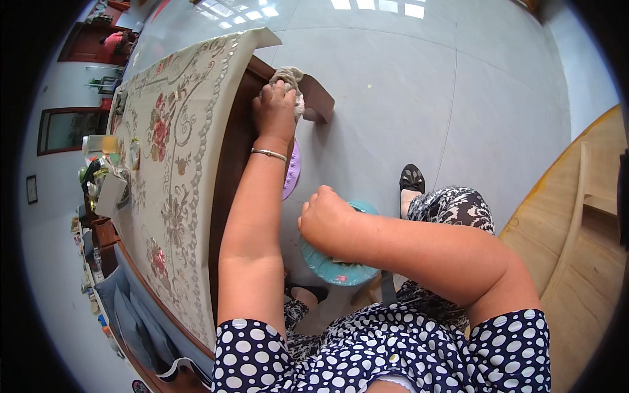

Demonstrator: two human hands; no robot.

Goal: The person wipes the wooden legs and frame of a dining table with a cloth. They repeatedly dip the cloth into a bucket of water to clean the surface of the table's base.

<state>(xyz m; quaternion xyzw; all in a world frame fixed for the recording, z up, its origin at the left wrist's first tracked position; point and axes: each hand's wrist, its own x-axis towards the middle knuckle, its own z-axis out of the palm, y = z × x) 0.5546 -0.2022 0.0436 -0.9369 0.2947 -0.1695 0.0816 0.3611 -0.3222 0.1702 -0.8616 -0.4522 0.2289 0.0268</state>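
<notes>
My left hand [275,116] reaches out to the corner of a dark wooden table [232,147]. Its fingers press a crumpled, pale grey-beige cloth [289,74] against the wood near the curved table leg [318,98]. My right hand [327,221] is bent in with curled fingers, above a round teal plastic thing [339,272] that may be a basin or a stool. What those fingers hold, if anything, is hidden. A floral tablecloth [177,131] covers most of the tabletop, leaving a dark strip of wood bare along my side.
Beneath the table edge shows part of a purple round object [292,171]. A light wooden round board [563,216] stands at the right. Farther left are a box [111,194] with bottles and a blue-cushioned wooden seat [134,311]. Grey floor tiles [386,118] stretch ahead.
</notes>
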